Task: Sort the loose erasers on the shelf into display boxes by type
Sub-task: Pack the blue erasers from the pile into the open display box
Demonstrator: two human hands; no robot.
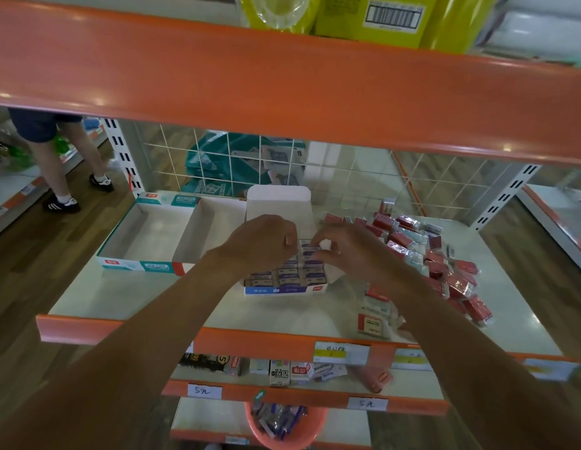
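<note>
Your left hand (261,245) and right hand (347,254) meet over the centre display box (276,290), filled with purple-sleeved erasers (311,274). Your right grip pinches a white eraser (325,244); the left curls, hold unclear. At right, red erasers (451,274) heap on the shelf (152,300).

Red erasers (445,264), right edge of orange-lipped shelf (87,329); purple-labelled erasers (302,272) in blue/purple-fronted box (282,290); teal/wht box (143,241) left.
</note>
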